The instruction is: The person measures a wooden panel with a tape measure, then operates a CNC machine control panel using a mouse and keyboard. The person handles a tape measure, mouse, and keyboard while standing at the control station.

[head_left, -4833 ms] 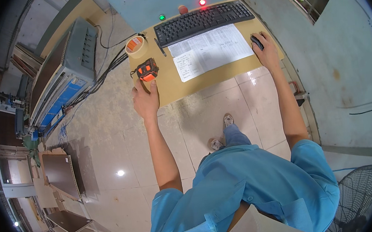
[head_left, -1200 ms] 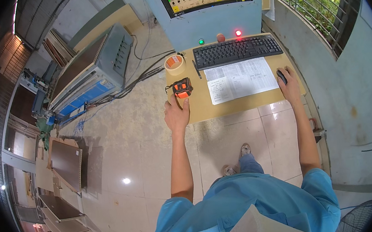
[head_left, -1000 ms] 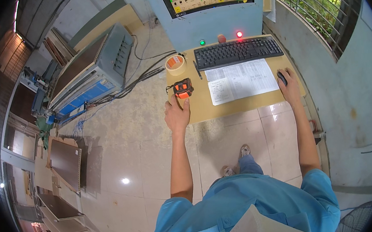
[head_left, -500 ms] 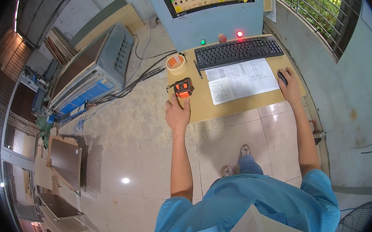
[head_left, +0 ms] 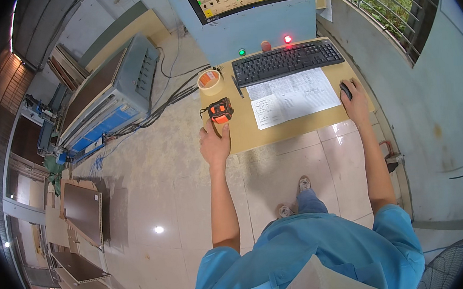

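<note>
My right hand (head_left: pixel 356 104) rests over a black computer mouse (head_left: pixel 346 91) at the right side of the small tan desk (head_left: pixel 275 136). At the desk's left front corner lies my left hand (head_left: pixel 215 144), thumb and forefinger apart, its other fingers partly hidden. Just beyond its fingertips sits an orange and black tape measure (head_left: pixel 220 111), which the fingers come close to or touch. Printed sheets of paper (head_left: pixel 296 99) lie between my hands. Behind them is a black keyboard (head_left: pixel 287 62), with a dark pen (head_left: pixel 237 86) to its left.
A roll of tape (head_left: pixel 210 82) stands at the desk's back left. Behind rises a blue cabinet (head_left: pixel 222 38) with a lit screen (head_left: pixel 246 0) and a glowing red light (head_left: pixel 288 39). A barred window is at right. Boards (head_left: pixel 83 212) and a machine (head_left: pixel 107 106) stand at left.
The whole view has shifted slightly, so the desk and cabinet appear a little farther left. My hands keep their places by the tape measure and on the mouse.
</note>
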`<state>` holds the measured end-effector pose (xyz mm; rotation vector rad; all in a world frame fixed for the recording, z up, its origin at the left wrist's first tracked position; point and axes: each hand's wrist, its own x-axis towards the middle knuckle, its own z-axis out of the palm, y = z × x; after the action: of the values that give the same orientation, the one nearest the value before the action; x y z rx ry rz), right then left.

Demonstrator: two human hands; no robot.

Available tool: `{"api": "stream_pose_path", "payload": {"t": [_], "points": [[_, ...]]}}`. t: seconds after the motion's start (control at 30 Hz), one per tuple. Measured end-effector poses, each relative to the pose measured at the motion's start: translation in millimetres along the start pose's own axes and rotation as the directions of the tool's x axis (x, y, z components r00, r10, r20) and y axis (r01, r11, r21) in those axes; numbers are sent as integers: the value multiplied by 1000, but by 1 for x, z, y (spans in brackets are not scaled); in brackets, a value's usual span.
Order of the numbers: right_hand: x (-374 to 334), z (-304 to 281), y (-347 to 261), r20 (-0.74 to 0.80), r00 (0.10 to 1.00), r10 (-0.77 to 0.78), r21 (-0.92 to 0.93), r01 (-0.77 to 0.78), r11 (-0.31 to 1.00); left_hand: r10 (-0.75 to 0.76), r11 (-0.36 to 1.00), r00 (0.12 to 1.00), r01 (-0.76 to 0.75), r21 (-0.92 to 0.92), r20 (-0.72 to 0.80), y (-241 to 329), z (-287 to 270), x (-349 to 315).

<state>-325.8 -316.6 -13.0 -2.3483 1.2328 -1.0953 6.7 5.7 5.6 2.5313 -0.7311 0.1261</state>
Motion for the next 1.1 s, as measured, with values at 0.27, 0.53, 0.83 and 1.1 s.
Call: {"api": "stream_pose_path", "payload": {"t": [0.27, 0.53, 0.83, 1.1], "points": [[0, 3, 4, -20, 1000, -5, 5, 5, 1000, 12, 1000, 1000, -12, 16, -16, 1, -2, -2], [0, 4, 4, -33, 999, 4, -23, -5, 1000, 8, 1000, 1000, -7, 15, -30, 1, -1, -1], [0, 4, 7, -44, 998, -34, -10, 34, 999, 25, 1000, 999, -24, 10, -45, -2, 2, -1], [-3, 7, 0, -143, 989, 50, -73, -61, 995, 32, 999, 998, -32, -2, -59, -4, 5, 0]]}}
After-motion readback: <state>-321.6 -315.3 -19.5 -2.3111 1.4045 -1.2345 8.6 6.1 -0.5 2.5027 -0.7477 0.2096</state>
